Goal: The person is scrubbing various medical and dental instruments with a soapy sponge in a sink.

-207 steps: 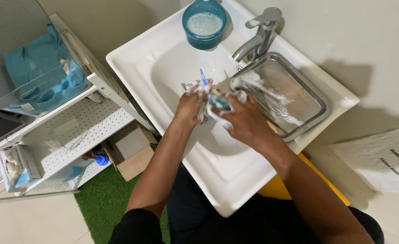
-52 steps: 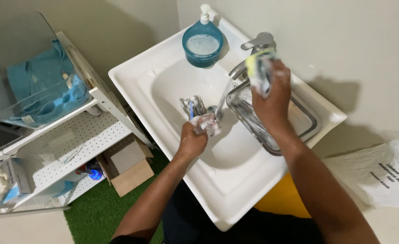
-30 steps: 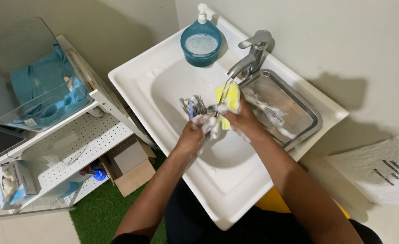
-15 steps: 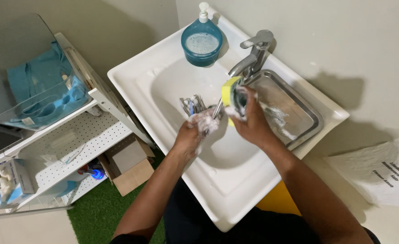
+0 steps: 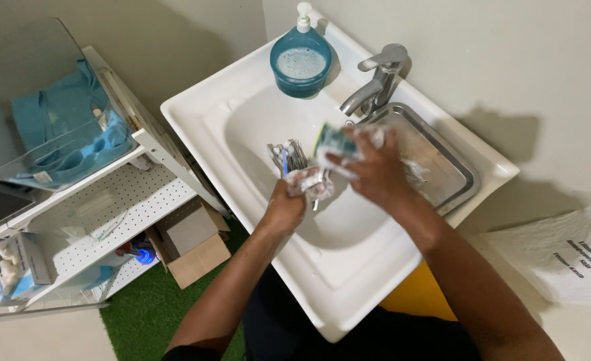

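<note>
Head camera, steeply down, close over sink (image 5: 349,294)

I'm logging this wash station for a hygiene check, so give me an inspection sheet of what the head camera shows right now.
Surface: white sink, basin wet, no water visibly running from the tap.
Job's things: bundle of metal tools, soapy, standing up out of the left hand; sponge, blurred, in the right hand.
Clutter: metal tray on the sink's right side with foam in it; blue soap dispenser at the back rim.
Hands: left hand closed around the tools; right hand gripping the sponge beside them.
Cables: nothing seen.
Surroundings: white shelf rack with blue cloth, cardboard box on green mat, paper sheet at right.
</note>
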